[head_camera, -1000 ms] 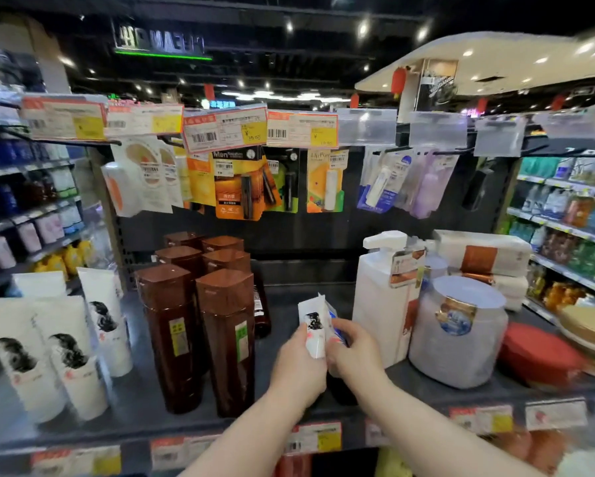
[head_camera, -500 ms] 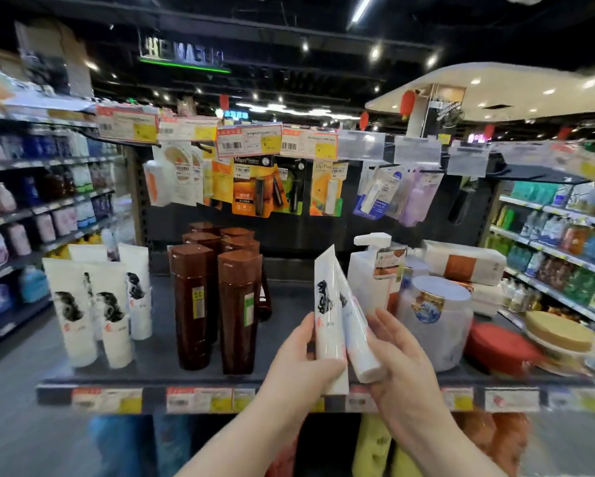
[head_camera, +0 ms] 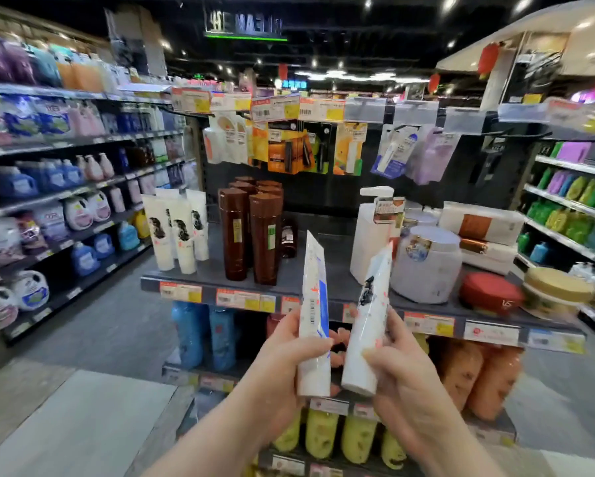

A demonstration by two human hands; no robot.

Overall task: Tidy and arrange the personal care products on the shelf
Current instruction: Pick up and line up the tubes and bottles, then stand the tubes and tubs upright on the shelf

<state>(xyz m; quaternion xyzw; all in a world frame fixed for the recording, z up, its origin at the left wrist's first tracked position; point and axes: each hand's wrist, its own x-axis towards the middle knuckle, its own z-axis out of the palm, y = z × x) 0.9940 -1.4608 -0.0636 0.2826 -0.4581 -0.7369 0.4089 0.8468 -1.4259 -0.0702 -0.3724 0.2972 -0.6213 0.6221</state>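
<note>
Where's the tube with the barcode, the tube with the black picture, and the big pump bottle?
tube with the barcode (head_camera: 315, 294): head view, body above the barcode.
tube with the black picture (head_camera: 370, 315): head view, body below the picture.
pump bottle (head_camera: 368, 235): head view, front of body.

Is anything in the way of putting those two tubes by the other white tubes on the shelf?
Nothing visible blocks the held white tubes from the front; tall brown plastic bottles stand right of the standing white tubes.

A bare stretch of shelf (head_camera: 337, 242) lies open between the brown bottles (head_camera: 251, 235) and the white pump bottle (head_camera: 370, 235); standing white tubes (head_camera: 175, 232) crowd the left end, a lidded tub (head_camera: 427, 266) and boxes (head_camera: 482, 222) the right.
</note>
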